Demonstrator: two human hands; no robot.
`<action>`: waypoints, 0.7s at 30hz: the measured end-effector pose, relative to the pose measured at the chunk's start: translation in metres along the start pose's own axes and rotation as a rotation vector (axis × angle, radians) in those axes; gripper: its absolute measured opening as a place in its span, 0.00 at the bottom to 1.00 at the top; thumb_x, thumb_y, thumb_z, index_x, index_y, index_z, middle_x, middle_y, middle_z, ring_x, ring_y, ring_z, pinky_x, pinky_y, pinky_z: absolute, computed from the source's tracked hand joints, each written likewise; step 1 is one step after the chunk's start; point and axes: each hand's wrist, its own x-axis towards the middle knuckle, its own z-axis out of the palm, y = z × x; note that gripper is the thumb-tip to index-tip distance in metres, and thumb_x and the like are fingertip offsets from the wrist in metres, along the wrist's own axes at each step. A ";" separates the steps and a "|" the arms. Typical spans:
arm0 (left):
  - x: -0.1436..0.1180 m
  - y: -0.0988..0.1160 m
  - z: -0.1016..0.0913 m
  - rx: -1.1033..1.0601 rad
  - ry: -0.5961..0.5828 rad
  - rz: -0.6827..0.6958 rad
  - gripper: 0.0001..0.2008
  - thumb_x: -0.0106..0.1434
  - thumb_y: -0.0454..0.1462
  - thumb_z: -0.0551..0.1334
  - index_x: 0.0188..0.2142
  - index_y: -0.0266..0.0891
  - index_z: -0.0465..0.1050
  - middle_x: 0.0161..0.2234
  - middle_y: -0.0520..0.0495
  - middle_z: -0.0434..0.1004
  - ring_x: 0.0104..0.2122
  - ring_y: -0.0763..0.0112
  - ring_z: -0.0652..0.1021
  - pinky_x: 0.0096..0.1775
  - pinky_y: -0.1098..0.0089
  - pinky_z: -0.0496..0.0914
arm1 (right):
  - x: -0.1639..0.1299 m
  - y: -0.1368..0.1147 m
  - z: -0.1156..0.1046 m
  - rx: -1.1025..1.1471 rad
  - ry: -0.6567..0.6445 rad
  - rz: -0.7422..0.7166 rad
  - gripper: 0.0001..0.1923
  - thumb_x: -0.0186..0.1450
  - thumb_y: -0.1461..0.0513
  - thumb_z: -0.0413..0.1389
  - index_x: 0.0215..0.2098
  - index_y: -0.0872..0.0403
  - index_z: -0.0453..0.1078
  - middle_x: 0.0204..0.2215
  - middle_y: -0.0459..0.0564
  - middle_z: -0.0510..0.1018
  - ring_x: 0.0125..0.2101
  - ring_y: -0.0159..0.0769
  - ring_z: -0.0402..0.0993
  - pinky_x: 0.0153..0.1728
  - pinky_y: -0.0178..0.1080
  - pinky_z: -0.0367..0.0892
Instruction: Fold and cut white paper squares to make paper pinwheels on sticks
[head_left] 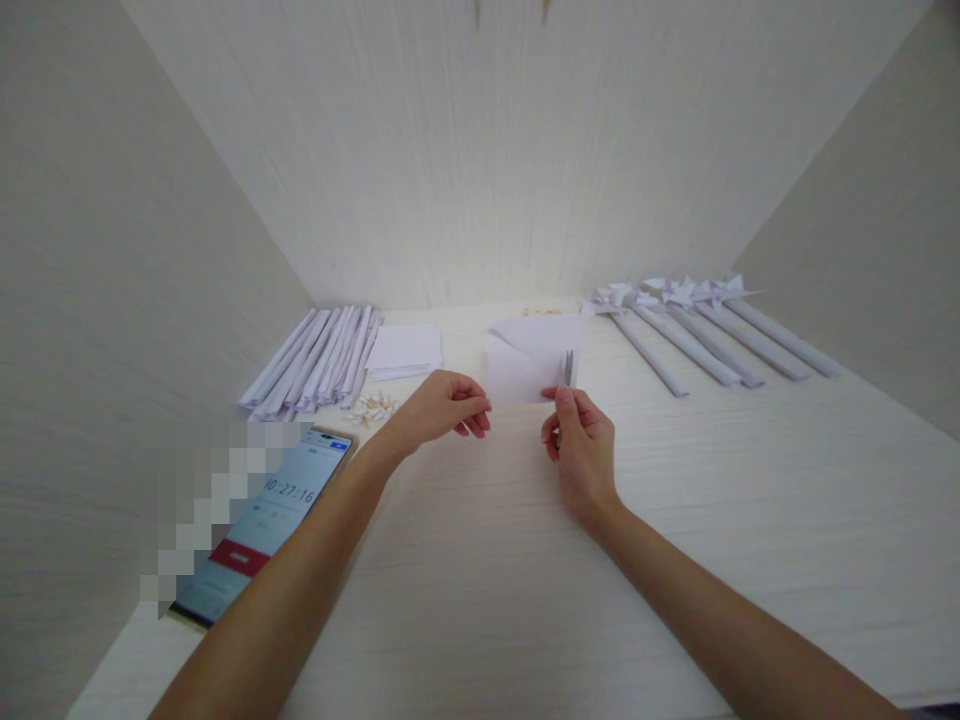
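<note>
I log pinwheels (681, 292) made up at right, rolls (319, 360) and squares (405, 350) apparently unused at left, one sheet (525, 367) seemingly unfinished beyond my right hand (589, 450), fingers pinching scissors (570, 368); left hand (439, 411) loosely curled, nothing visible in it.

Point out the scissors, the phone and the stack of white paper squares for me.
Scissors (568, 373): head view, on the blades, which stick out from the right hand (586, 445).
Phone (271, 515): head view, on its lit screen.
Stack of white paper squares (405, 348): head view, on the top sheet.
</note>
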 end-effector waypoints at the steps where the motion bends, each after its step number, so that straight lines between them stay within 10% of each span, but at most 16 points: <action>1: 0.000 0.000 -0.001 -0.002 0.009 -0.003 0.06 0.45 0.34 0.62 0.16 0.36 0.69 0.15 0.48 0.74 0.14 0.76 0.72 0.16 0.78 0.61 | 0.001 0.000 0.000 0.011 0.014 0.005 0.18 0.58 0.48 0.51 0.31 0.54 0.67 0.11 0.38 0.60 0.11 0.23 0.51 0.12 0.30 0.46; 11: 0.003 -0.016 0.025 -0.264 0.033 0.139 0.14 0.43 0.36 0.67 0.32 0.36 0.75 0.36 0.42 0.79 0.36 0.69 0.77 0.40 0.68 0.70 | -0.001 -0.007 0.006 0.353 -0.008 0.103 0.17 0.55 0.48 0.54 0.31 0.54 0.67 0.10 0.39 0.62 0.12 0.23 0.53 0.11 0.29 0.43; 21: 0.006 -0.024 0.055 -0.668 0.383 0.290 0.14 0.48 0.44 0.64 0.27 0.34 0.75 0.26 0.48 0.78 0.30 0.70 0.77 0.40 0.66 0.70 | -0.018 -0.006 0.016 0.393 -0.207 0.193 0.20 0.53 0.47 0.55 0.31 0.55 0.69 0.11 0.39 0.63 0.13 0.24 0.56 0.12 0.28 0.47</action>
